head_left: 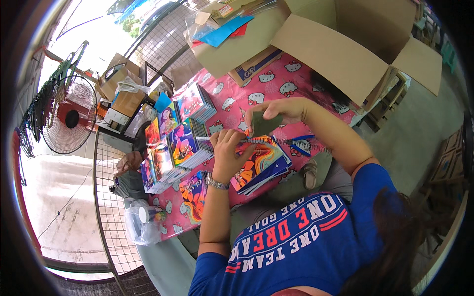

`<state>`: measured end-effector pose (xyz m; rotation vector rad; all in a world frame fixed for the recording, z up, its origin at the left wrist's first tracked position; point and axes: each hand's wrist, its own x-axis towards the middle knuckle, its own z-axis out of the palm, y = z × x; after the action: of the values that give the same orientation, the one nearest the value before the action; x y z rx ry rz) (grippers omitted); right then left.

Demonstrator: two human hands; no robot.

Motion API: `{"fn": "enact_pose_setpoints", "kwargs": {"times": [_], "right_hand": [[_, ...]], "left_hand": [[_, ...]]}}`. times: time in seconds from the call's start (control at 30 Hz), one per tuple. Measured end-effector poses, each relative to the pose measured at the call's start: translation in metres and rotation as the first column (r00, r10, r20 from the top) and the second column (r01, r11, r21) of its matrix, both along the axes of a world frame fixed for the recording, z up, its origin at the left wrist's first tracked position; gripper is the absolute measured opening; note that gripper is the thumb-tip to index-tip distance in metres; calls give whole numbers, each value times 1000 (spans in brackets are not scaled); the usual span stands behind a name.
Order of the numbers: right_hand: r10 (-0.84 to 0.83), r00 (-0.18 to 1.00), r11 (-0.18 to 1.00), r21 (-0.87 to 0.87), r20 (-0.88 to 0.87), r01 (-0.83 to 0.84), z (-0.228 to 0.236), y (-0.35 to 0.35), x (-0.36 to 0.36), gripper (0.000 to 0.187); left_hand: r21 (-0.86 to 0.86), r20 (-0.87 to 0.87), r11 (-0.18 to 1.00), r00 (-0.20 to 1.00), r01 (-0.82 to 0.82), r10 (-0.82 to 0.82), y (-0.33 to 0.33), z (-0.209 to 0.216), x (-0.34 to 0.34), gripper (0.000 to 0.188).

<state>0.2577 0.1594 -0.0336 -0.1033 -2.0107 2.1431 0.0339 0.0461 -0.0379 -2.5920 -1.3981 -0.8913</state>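
Note:
My left hand (228,150), with a metal-band watch at its wrist, is closed on the upper edge of a colourful-covered notebook (256,165). A long thin wire coil (296,141) runs along that edge and sticks out past it to the right, under my right forearm. Just above the coil, my right hand (284,109) pinches a dark green flat piece (266,124) whose kind I cannot make out. Beneath the notebook lie other notebooks (274,172) with blue edges, slightly fanned. Part of the coil is hidden behind my left fingers.
Stacks of notebooks (180,143) stand to the left on a pink patterned tablecloth (228,103). Large open cardboard boxes (331,54) fill the far side. A blue strip loop (302,146) lies at the right. A clear plastic bag (140,224) sits at the near left corner, and a fan (70,118) stands farther left.

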Motion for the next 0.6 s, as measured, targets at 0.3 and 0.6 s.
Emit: {"fn": "enact_pose_setpoints", "kwargs": {"times": [0.3, 0.6], "right_hand": [[-124, 933, 975, 214, 336, 53, -11, 11, -14, 41], [-82, 986, 992, 112, 142, 66, 2, 18, -30, 54]], "left_hand": [[-4, 82, 995, 991, -104, 104, 0, -11, -4, 34], [92, 172, 946, 941, -310, 291, 0, -30, -28, 38]]}}
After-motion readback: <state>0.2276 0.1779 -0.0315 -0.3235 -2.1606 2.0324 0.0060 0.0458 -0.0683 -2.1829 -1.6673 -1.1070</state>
